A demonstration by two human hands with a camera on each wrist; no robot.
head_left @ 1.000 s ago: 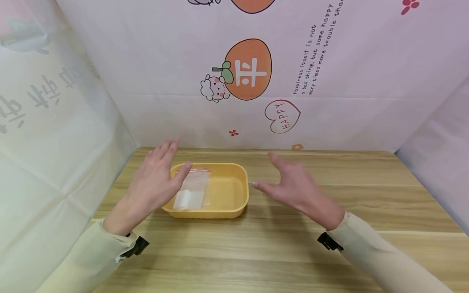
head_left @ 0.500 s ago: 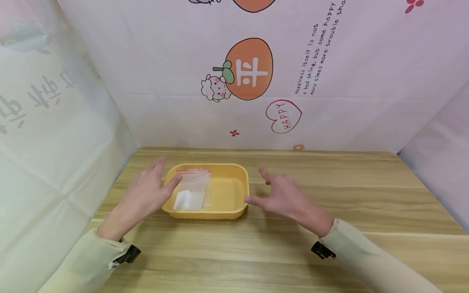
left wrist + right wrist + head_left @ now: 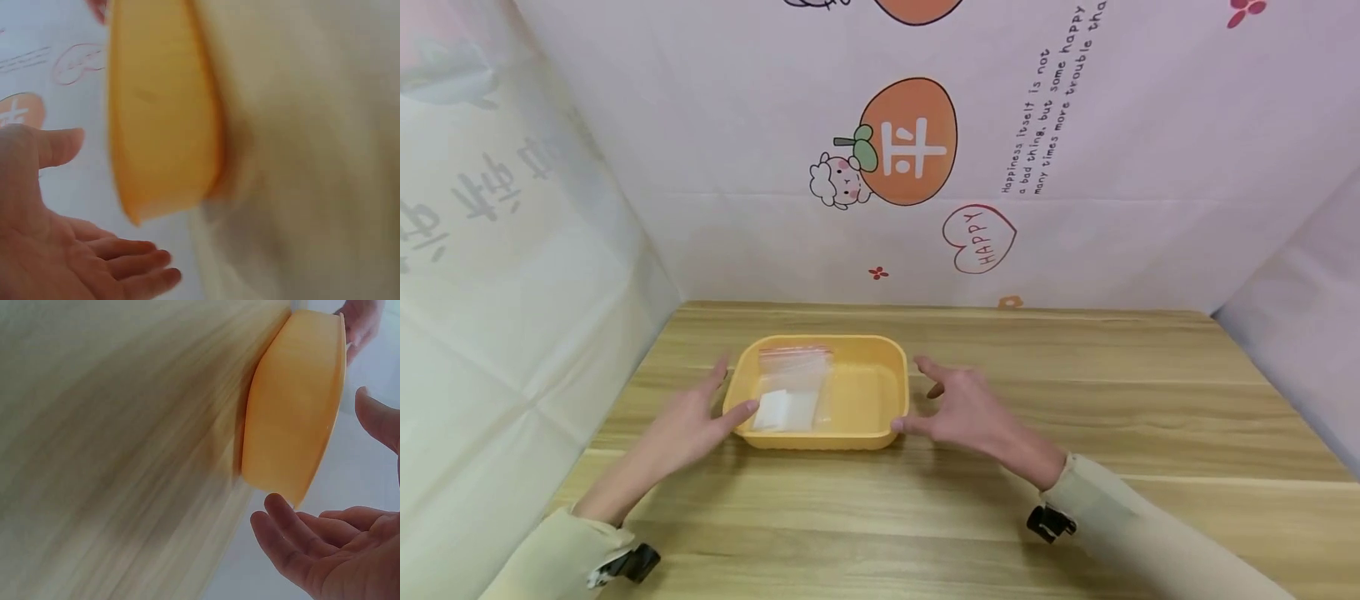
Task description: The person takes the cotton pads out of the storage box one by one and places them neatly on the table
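A yellow plastic basket [image 3: 865,400] with rounded corners stands on the wooden table. Inside, on its left side, lies a clear zip-lock bag [image 3: 797,371] with a red-lined top and a white piece in its lower part. My left hand [image 3: 688,425] is at the basket's left end, thumb over the front-left rim and fingers spread along the outside. At the opposite end is my right hand [image 3: 966,417], its thumb right at the front-right rim and its fingers beside the outer wall. Both wrist views show the fingers loosely extended, not curled round the basket [image 3: 294,400].
The wooden table [image 3: 1075,375] extends to the right and in front of the basket. Behind it rises a white printed cloth [image 3: 760,167] with an orange fruit drawing. Similar cloth hangs at the left and right sides. Each wrist carries a small black device [image 3: 1051,523].
Both hands have come down and closer to the basket, the left lowering beside its left end, the right moving leftward to its right rim. The basket has stayed in place.
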